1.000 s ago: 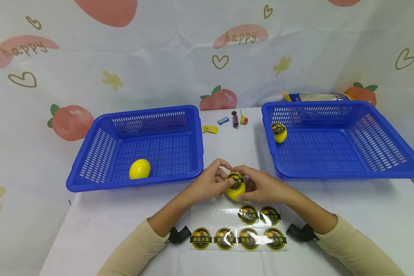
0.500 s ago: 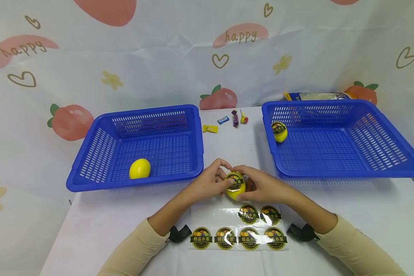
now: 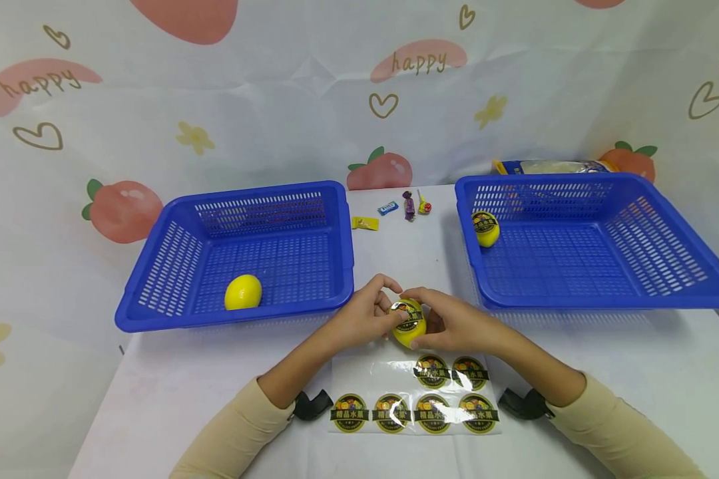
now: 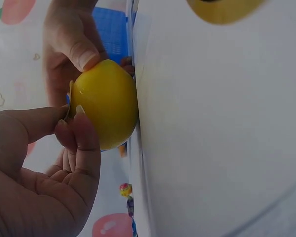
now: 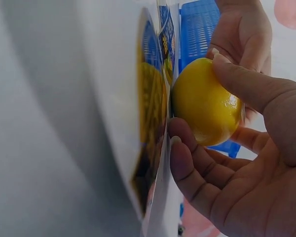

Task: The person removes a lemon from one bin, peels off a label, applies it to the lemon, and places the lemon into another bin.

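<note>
In the head view a yellow lemon (image 3: 409,337) stands at the table's middle between both hands. A round black-and-gold fruit sticker (image 3: 411,323) lies on its upper side. My left hand (image 3: 365,318) pinches the sticker's edge, thumb over its face; the left wrist view shows the sticker (image 4: 70,96) edge-on, its rim slightly off the peel. My right hand (image 3: 458,322) grips the lemon from the right, thumb and curled fingers around it. In the right wrist view the lemon (image 5: 207,101) sits just against the table side.
A clear sticker sheet (image 3: 371,372) with several round stickers lies in front of the hands. The left blue basket (image 3: 234,322) holds one plain lemon (image 3: 243,293); the right blue basket (image 3: 605,301) holds a stickered lemon (image 3: 486,231). Several candies (image 3: 409,206) lie behind.
The sticker on the lemon has tilted slightly and its face catches more light. Both hands stay in nearly the same place.
</note>
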Action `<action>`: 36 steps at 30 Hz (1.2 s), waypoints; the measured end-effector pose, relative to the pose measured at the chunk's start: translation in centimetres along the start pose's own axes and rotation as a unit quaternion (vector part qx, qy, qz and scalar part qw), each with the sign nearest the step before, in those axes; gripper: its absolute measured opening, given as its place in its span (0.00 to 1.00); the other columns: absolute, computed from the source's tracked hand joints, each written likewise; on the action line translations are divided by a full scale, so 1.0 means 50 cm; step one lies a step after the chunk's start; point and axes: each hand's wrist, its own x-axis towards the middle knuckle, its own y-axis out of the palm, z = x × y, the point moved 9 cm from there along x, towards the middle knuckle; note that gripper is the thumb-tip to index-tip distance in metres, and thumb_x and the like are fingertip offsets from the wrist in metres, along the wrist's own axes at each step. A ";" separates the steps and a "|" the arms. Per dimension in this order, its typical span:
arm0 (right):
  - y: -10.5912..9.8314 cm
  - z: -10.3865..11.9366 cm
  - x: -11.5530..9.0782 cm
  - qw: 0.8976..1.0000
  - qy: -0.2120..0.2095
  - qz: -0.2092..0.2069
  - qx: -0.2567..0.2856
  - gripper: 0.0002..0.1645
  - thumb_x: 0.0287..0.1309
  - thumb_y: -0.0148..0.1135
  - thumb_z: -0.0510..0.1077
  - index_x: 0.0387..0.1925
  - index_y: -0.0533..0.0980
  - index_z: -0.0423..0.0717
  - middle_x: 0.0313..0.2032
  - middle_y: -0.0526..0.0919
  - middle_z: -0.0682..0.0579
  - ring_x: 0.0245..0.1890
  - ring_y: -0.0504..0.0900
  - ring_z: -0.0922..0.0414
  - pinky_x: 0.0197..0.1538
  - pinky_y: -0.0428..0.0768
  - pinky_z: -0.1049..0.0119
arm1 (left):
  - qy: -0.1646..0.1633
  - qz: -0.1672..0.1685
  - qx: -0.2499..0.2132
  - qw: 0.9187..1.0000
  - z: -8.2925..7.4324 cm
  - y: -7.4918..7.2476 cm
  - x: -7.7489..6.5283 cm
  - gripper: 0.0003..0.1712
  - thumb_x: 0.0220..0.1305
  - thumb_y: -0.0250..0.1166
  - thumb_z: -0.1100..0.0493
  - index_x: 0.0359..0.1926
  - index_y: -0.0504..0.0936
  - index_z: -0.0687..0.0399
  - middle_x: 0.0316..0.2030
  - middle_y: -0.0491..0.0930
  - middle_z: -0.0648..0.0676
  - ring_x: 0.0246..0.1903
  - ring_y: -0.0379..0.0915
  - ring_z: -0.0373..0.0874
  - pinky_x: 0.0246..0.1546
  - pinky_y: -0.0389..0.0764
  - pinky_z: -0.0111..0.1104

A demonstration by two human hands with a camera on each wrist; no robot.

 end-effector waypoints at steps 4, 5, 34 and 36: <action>-0.001 0.000 -0.001 1.000 0.000 -0.003 -0.010 0.46 0.56 0.75 0.44 0.71 0.62 0.42 0.37 0.79 0.55 0.24 0.79 0.58 0.29 0.81 0.63 | 0.001 0.004 -0.001 1.000 0.000 0.000 0.000 0.23 0.67 0.66 0.65 0.58 0.67 0.59 0.27 0.79 0.53 0.21 0.78 0.46 0.21 0.76 0.31; -0.001 0.000 -0.001 1.000 -0.001 -0.004 -0.012 0.46 0.56 0.75 0.44 0.71 0.62 0.42 0.36 0.79 0.55 0.24 0.79 0.58 0.29 0.81 0.63 | 0.001 0.005 -0.003 1.000 0.000 0.000 0.000 0.23 0.67 0.66 0.64 0.58 0.67 0.60 0.27 0.79 0.53 0.21 0.78 0.46 0.21 0.77 0.31; -0.002 -0.003 0.002 1.000 -0.019 -0.003 -0.004 0.43 0.56 0.75 0.46 0.68 0.64 0.44 0.52 0.77 0.49 0.25 0.78 0.58 0.30 0.81 0.63 | -0.023 0.032 -0.013 0.999 0.016 0.006 0.004 0.22 0.71 0.63 0.62 0.60 0.66 0.60 0.18 0.79 0.55 0.18 0.76 0.44 0.25 0.81 0.33; 0.000 -0.004 0.002 1.000 -0.019 0.001 0.003 0.43 0.57 0.75 0.45 0.69 0.63 0.43 0.50 0.78 0.50 0.25 0.79 0.58 0.30 0.81 0.63 | -0.022 0.033 -0.015 0.999 0.016 0.006 0.003 0.22 0.71 0.63 0.62 0.61 0.65 0.60 0.18 0.79 0.54 0.19 0.77 0.45 0.26 0.82 0.34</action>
